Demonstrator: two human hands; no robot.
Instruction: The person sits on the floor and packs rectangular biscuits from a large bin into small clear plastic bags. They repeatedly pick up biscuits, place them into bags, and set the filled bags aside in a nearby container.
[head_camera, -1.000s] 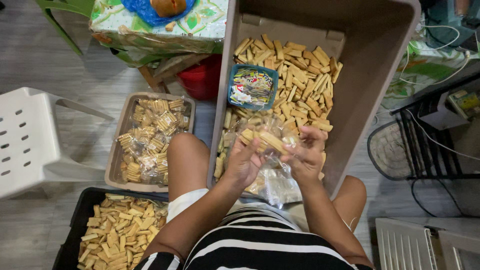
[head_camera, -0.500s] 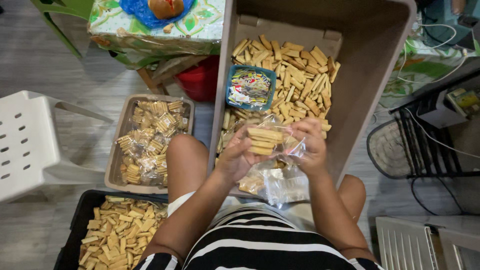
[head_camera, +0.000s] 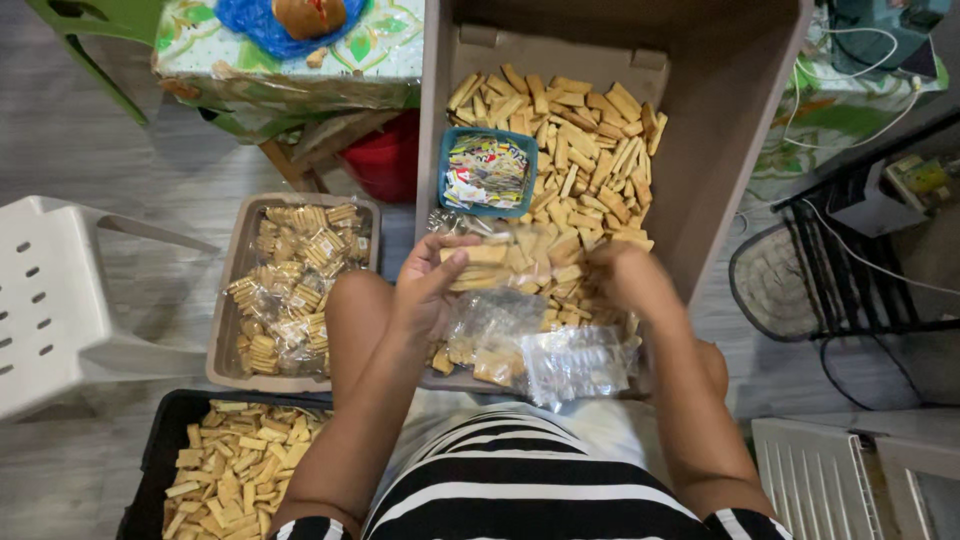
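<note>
Biscuits (head_camera: 300, 290) already bagged fill our grey tray (head_camera: 222, 330) on the left; our left hand (head_camera: 428, 290) grips a stack (head_camera: 478, 268) inside a clear bag (head_camera: 500, 320), our right hand (head_camera: 625, 280) closed on its edge. Plenty of loose ones remain in the big bin (head_camera: 740, 150).

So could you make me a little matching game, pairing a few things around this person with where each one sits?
Things:
1. small blue tub
2. grey tray of bagged biscuits
3. black crate of loose biscuits
4. white plastic chair

Places:
A. far left edge
B. inside the big brown bin
C. bottom left, by the left elbow
D. beside the left knee

Pairs: 1-B, 2-D, 3-C, 4-A
</note>
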